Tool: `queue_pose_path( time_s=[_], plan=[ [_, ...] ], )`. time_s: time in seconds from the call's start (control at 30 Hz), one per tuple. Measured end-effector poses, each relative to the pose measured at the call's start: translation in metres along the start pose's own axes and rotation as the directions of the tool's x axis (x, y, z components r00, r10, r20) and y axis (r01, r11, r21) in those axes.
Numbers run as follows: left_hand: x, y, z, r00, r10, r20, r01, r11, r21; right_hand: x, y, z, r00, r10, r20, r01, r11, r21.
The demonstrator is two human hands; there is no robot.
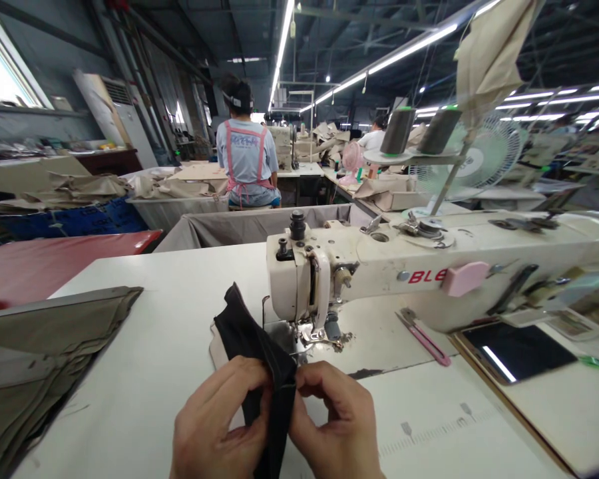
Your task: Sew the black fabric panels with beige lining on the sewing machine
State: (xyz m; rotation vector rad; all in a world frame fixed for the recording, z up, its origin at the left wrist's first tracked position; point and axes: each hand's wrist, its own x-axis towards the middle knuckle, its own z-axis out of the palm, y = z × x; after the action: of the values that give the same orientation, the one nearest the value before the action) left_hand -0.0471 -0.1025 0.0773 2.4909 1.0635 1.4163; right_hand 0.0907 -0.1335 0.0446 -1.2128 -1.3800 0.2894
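Observation:
A strip of black fabric [249,336] with a beige layer under its left edge lies in front of the sewing machine [294,273]. My left hand [224,416] pinches the fabric from the left, thumb and forefinger closed on it. From the right, my right hand [337,419] pinches the same piece near a fold, its fingertips close to the left hand's. The black cloth runs down between both hands and out of the bottom of the view. Just beyond the fingers is the metal presser foot [312,332]; whether the cloth touches it I cannot tell.
Pink-handled thread snips [424,338] and a phone [519,352] lie to the right. Folded olive fabric [44,359] is stacked at the left. Behind the table stands a grey cloth-lined bin [219,227]. A person [247,146] sits farther back, facing away. Thread cones [398,132] stand above the machine.

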Motion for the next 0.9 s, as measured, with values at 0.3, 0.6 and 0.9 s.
queue_pose_path(
  time_s=[0.3, 0.6, 0.9],
  plan=[
    [-0.003, -0.007, -0.002, 0.979, -0.119, 0.163, 0.138, 0.984, -0.110, 0.013, -0.003, -0.011, 0.984, -0.106, 0.142, 0.111, 0.993, -0.033],
    [-0.021, 0.000, 0.018, 0.875, -0.462, -0.145, 0.453, 0.887, -0.095, -0.007, -0.005, 0.016, 0.975, 0.203, -0.091, -0.182, 0.964, 0.195],
    [-0.019, -0.019, -0.021, 0.932, -0.321, -0.169, 0.319, 0.947, -0.041, 0.007, -0.007, 0.027, 0.985, -0.014, -0.171, 0.019, 1.000, 0.023]
  ],
)
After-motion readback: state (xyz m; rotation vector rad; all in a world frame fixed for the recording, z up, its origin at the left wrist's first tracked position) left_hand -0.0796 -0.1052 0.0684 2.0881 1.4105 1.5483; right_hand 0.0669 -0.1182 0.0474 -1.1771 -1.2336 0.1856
